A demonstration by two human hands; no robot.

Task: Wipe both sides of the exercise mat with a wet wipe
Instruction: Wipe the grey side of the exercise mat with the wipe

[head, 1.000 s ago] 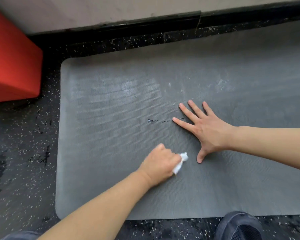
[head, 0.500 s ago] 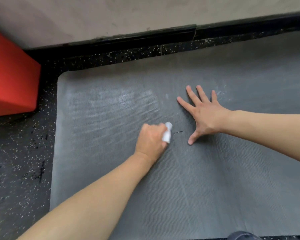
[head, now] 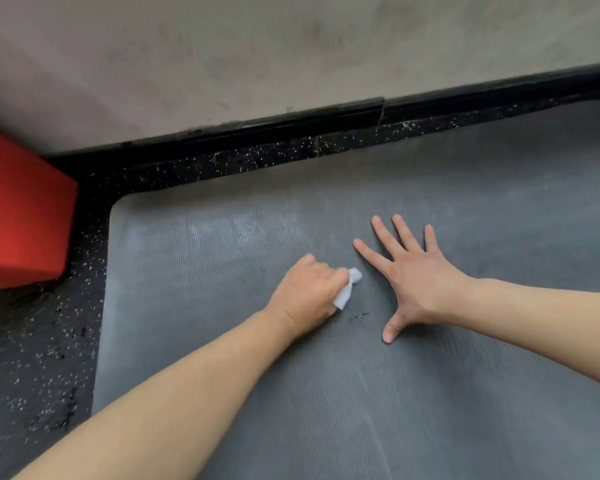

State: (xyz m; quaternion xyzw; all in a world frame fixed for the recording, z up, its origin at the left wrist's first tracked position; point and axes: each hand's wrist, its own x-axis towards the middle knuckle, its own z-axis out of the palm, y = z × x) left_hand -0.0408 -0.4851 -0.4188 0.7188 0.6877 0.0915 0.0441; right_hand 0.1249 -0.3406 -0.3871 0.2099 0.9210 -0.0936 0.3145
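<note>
The grey exercise mat (head: 413, 393) lies flat on the black speckled floor (head: 32, 358), and its rounded corner is at the upper left, close to the wall. Its top has a fine wavy texture, and some lighter, shiny streaks are visible on the part near that corner. A small dark mark (head: 361, 316) is on the mat between the two hands.

The white wet wipe (head: 347, 287) is crumpled and pressed on the mat. The left hand (head: 307, 294) grips it with clenched fingers, and only one end of the wipe sticks out on the thumb side. The right hand (head: 414, 277) rests flat on the mat just beside the wipe, with its fingers released, straight and spread wide, and the thumb pointing back toward the person.

A black baseboard (head: 291, 124) runs along the bottom of the grey wall (head: 291, 57) behind the mat. A red block (head: 18, 220) stands on the floor at the left, apart from the mat.
</note>
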